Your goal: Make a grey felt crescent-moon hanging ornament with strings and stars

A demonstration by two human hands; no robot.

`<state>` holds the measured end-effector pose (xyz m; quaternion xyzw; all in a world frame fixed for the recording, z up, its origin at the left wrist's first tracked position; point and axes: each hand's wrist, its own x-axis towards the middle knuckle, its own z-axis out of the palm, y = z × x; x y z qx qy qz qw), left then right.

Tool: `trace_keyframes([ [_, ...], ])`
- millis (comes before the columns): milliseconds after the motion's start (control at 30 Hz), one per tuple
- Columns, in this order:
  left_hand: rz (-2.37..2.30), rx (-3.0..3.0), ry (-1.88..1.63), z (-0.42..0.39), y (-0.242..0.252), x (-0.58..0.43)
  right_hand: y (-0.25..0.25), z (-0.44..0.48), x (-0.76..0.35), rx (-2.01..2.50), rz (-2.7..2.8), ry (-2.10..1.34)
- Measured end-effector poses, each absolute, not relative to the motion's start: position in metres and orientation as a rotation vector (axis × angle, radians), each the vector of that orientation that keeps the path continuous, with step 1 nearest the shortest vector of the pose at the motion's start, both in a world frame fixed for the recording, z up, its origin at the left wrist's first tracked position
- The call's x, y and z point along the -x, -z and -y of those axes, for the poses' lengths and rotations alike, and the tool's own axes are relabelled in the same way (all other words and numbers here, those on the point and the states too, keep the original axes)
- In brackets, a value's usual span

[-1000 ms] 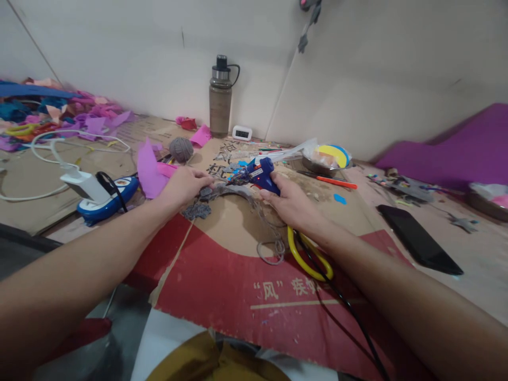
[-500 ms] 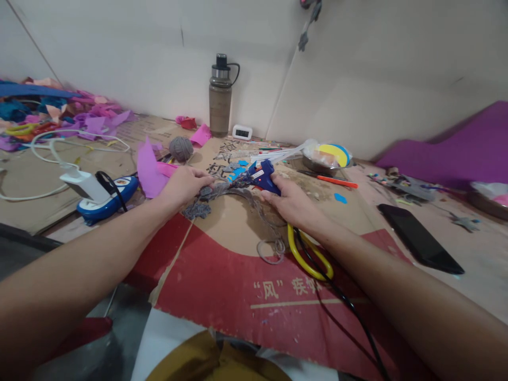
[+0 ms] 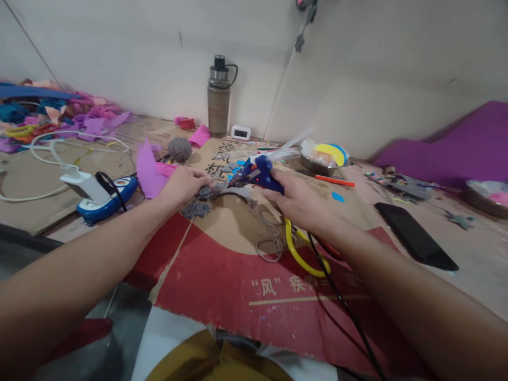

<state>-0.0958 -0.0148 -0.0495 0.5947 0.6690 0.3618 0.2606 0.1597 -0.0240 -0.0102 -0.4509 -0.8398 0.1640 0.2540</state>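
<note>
My right hand (image 3: 296, 198) is wrapped round a blue glue gun (image 3: 268, 173), its nozzle pointing left and its black cord trailing toward me. Close to the nozzle lies a curved band wrapped in grey yarn (image 3: 232, 189). The fingers of my left hand (image 3: 188, 182) pinch the band's left end. Below that hand rests a grey felt-like piece (image 3: 196, 210). A loose strand of grey yarn (image 3: 272, 246) curls on the cardboard, beside yellow-handled scissors (image 3: 304, 254) partly under my right wrist.
Cardboard (image 3: 222, 280) covers the table. Behind stand a water bottle (image 3: 218, 100), a small white clock (image 3: 241, 132) and a grey yarn ball (image 3: 180, 150). A blue power strip (image 3: 107, 201) sits left. A phone (image 3: 416, 235) and an orange-handled tool (image 3: 335, 181) lie right.
The glue gun has shifted and tilted slightly over the band, and my right hand moved a little with it. My left hand keeps its hold. The view has moved slightly.
</note>
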Motion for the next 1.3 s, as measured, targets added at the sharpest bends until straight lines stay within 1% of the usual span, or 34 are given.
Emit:
trace_keyframes([
  [133,-1.831,-1.629,-0.948,0.013,0.051,0.097,0.019,0.012,-0.162,1.361,2.1,-0.72],
  [267,-1.839,-1.613,-0.952,0.011,0.054,0.098,0.031,0.006,-0.162,1.306,1.917,-1.113],
  [367,-1.844,-1.623,-0.95,0.012,0.053,0.098,0.037,0.004,-0.159,1.282,1.847,-1.197],
  [500,-1.831,-1.617,-0.958,0.013,0.052,0.097,0.037,0.001,-0.158,1.411,1.922,-1.077],
  [567,-1.825,-1.612,-0.968,0.014,0.051,0.096,0.032,0.001,-0.16,1.443,2.036,-0.912],
  [700,-1.83,-1.63,-0.956,0.014,0.051,0.097,0.017,0.011,-0.161,1.398,2.253,-0.465],
  [767,-1.836,-1.629,-0.953,0.013,0.052,0.097,0.01,0.019,-0.161,1.333,2.311,-0.378],
  [867,-1.839,-1.607,-0.963,0.013,0.053,0.097,0.004,0.028,-0.159,1.246,2.348,-0.327],
  [967,-1.827,-1.605,-0.971,0.013,0.053,0.097,0.006,0.026,-0.158,1.249,2.315,-0.312],
  [1167,-1.851,-1.613,-0.942,0.013,0.052,0.096,0.025,0.006,-0.158,1.269,2.236,-0.471],
  [1300,-1.841,-1.619,-0.95,0.011,0.054,0.098,0.031,0.001,-0.155,1.368,2.189,-0.6],
])
